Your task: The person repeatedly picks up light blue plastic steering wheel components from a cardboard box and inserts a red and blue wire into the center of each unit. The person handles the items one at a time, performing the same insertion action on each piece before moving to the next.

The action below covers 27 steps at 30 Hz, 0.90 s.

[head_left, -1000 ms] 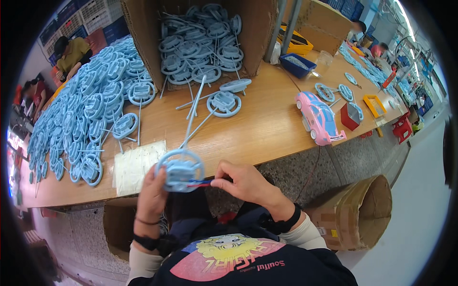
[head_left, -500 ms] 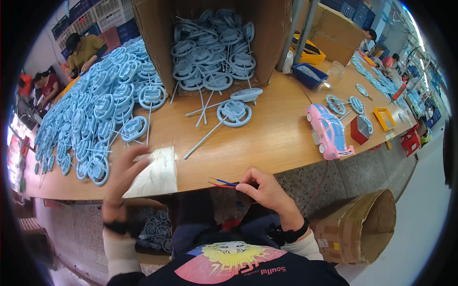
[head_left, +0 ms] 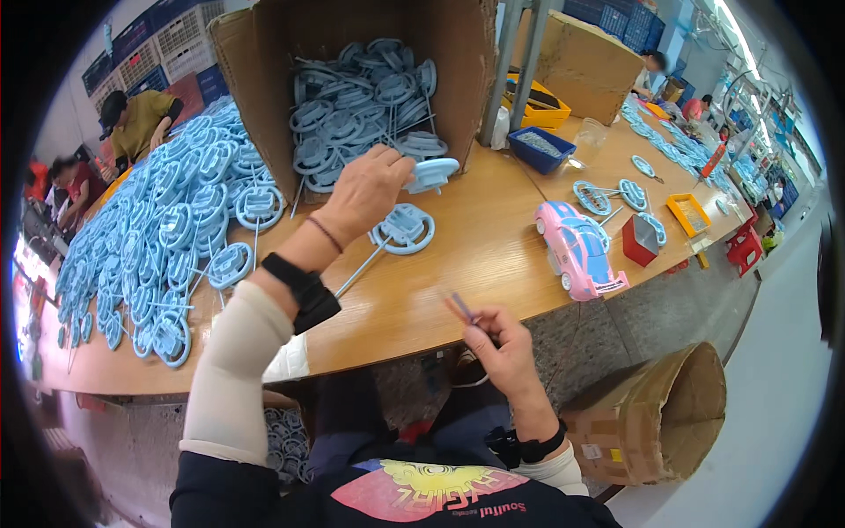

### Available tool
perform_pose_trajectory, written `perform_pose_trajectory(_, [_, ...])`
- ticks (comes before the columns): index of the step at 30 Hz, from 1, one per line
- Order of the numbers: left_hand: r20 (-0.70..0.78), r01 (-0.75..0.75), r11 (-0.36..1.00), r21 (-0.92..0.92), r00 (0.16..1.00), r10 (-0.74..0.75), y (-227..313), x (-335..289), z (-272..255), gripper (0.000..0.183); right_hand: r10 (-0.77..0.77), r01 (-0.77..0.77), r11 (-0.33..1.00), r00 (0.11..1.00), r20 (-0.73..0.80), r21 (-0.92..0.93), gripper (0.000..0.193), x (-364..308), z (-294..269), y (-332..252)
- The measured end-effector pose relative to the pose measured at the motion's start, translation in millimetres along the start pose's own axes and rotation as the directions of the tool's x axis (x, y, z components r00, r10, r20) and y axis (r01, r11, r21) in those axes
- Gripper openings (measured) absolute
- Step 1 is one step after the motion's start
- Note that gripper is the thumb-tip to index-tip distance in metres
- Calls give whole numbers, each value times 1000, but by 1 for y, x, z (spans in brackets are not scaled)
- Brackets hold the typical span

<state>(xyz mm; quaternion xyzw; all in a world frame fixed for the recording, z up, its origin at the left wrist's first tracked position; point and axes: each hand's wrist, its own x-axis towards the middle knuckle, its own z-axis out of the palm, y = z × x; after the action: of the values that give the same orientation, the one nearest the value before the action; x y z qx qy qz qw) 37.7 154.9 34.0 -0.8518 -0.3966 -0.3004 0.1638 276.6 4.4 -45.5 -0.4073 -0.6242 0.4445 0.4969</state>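
My left hand (head_left: 374, 180) reaches out over the table to the front of the cardboard box. Its fingers are closed at the left edge of a light-blue toy steering wheel (head_left: 433, 174), and the hand covers that wheel's thin rod. Just below lies another light-blue steering wheel (head_left: 407, 231), flat on the wood with its rod slanting toward me. My right hand (head_left: 503, 348) stays near the table's front edge, pinching a few thin wires (head_left: 459, 308). The wires are smeared by motion; bluish and reddish strands show.
A large heap of light-blue wheels (head_left: 176, 229) covers the table's left side. More fill the cardboard box (head_left: 255, 97). To the right are a pink toy car (head_left: 576, 251), a red box (head_left: 640, 242) and a blue tray (head_left: 541, 151). A brown carton (head_left: 616, 422) stands on the floor.
My left hand has swung from the table's left front up to the far steering wheel and closed on it. The right hand has shifted slightly, still pinching the wires. The view has turned somewhat.
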Motion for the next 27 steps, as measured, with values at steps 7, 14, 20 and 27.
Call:
perform_pose_trajectory(7, [261,-171,948,-267,934,242,84,-64,-88,17,-147,156,979,986,75,-133,22,17,25,-14])
perform_pose_trajectory(14, [-204,137,987,-84,967,-152,101,-119,-93,28,-64,71,988,997,52,-140,16,16,42,-1])
perform_pose_trajectory(20, [178,437,162,-885,638,-749,116,-176,-48,43,201,-257,909,960,196,328,21,19,44,-8])
perform_pose_trajectory(27, [414,457,-168,-873,516,-750,101,-184,-66,26,105,-114,992,980,172,46,22,29,57,11])
